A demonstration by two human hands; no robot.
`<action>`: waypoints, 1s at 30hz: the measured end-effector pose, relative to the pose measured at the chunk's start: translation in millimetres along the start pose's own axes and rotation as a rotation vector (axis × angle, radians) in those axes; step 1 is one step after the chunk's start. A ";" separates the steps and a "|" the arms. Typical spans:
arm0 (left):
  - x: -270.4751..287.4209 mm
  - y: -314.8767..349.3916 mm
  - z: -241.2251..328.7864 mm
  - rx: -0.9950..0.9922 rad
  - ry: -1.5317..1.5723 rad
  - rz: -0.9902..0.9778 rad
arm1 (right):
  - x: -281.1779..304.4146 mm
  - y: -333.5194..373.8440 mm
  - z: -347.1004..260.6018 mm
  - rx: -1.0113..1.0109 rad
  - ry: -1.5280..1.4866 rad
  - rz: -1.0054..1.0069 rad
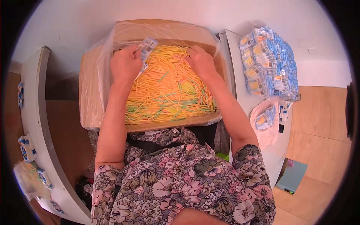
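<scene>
Both hands are over an open cardboard box (98, 80) lined with clear plastic and filled with thin sticks (161, 90), mostly yellow and orange, with some green and pink. My left hand (125, 63), at the box's left side, is closed on a small clear printed bag (147, 45). The bag tilts up past the fingers, and its lower part hangs over the sticks. At the far right of the pile, my right hand (200, 62) touches the sticks, thumb and forefinger apart. Its other fingers are partly hidden.
On the white table (234, 56) at right stands a large stack of filled small bags (268, 62). Nearer lies another printed bag (265, 118) on a pale pink sheet (262, 138). Along the left runs a white panel edge (43, 93) with small blue-and-white packets (26, 148) beyond it.
</scene>
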State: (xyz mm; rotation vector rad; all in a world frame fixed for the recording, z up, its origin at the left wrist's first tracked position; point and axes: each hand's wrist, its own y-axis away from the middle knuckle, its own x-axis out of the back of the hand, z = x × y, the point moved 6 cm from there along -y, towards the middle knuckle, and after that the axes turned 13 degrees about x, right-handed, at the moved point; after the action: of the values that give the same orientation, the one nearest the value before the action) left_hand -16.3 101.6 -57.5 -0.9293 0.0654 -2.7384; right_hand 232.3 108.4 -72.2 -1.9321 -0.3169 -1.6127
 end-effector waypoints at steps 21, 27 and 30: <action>12.4 -15.5 15.4 -0.049 -0.178 0.124 | -1.0 -23.2 4.2 0.350 0.294 0.060; 9.4 -23.4 24.6 0.040 -0.155 0.060 | 33.6 -16.8 10.0 0.220 -0.066 0.398; 5.6 -13.1 21.7 -0.078 -0.087 0.121 | 43.0 0.6 4.7 0.047 -0.253 0.384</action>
State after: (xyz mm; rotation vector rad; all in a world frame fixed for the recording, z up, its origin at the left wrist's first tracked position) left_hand -10.3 113.7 -35.3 -1.0293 0.2067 -2.5980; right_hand 246.4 102.6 -31.8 -2.0159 -0.0730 -1.1101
